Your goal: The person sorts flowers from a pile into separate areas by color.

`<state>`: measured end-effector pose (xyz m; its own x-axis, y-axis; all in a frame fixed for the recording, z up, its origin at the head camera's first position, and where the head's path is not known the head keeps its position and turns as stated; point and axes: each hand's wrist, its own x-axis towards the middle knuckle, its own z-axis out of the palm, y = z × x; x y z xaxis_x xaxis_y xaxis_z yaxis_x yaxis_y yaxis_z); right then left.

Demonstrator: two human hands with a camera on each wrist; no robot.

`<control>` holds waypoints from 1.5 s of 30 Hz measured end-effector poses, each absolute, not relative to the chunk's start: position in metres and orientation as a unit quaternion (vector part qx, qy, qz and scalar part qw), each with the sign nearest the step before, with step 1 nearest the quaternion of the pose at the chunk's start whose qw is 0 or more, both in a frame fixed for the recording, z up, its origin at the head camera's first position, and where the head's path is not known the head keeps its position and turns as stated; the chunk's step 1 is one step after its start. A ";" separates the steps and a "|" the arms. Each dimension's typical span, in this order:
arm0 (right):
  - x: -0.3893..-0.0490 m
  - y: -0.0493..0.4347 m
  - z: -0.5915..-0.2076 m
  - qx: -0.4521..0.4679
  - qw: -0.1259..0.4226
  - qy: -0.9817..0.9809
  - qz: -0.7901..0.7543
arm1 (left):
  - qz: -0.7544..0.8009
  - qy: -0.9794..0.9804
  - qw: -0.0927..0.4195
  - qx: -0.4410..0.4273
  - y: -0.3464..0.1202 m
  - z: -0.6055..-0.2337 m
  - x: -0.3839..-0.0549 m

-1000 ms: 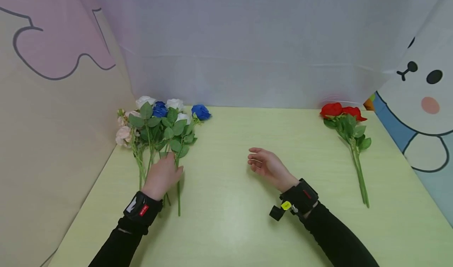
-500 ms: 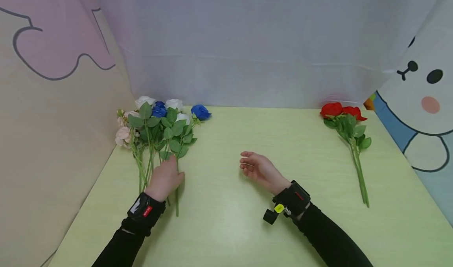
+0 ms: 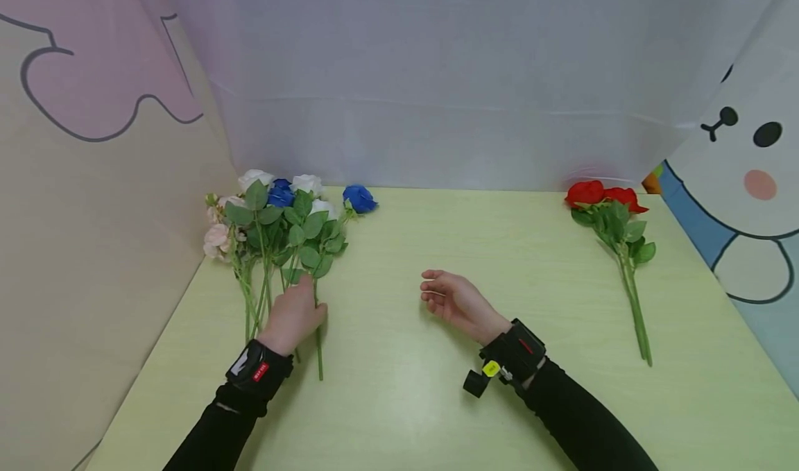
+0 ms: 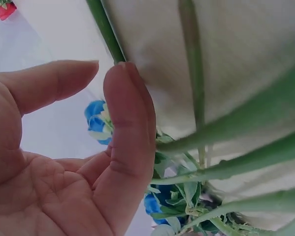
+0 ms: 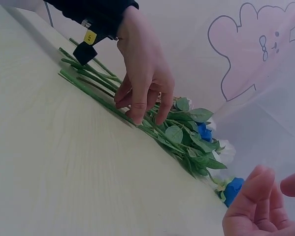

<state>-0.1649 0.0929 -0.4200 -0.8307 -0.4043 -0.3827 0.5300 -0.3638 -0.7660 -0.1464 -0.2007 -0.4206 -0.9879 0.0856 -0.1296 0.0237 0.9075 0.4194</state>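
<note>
My left hand [image 3: 292,316] reaches down among the stems of a bunch of artificial roses on the left of the table. In the left wrist view its thumb [image 4: 63,81] stands apart from the fingers [image 4: 130,123], whose tips lie right at a green stem [image 4: 106,29]. That rightmost stem [image 3: 320,360] runs up under leaves toward a blue rose [image 3: 359,198]. Loosely bent and holding nothing, my right hand [image 3: 462,304] hovers over the middle of the table. Its fingers [image 5: 258,196] show at the corner of the right wrist view.
White roses [image 3: 308,184], another blue rose [image 3: 281,193] and pale pink flowers [image 3: 217,238] make up the bunch. Two red roses [image 3: 585,193] lie at the table's right. A white curtain [image 3: 437,75] hangs behind the pale table [image 3: 399,401].
The right-hand blue rose and its stem have shifted slightly right over the last half second. My left hand came a little lower and rightward; my right hand drifted left.
</note>
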 end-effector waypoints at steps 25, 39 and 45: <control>-0.165 0.094 -0.419 0.053 0.288 0.489 -0.822 | 0.181 0.976 0.121 0.025 -0.212 -0.411 -0.158; -0.167 0.097 -0.421 0.055 0.283 0.477 -0.831 | 0.401 0.891 0.209 0.032 -0.202 -0.414 -0.168; -0.172 0.101 -0.419 0.066 0.256 0.471 -0.841 | 0.475 0.849 0.233 0.016 -0.192 -0.421 -0.170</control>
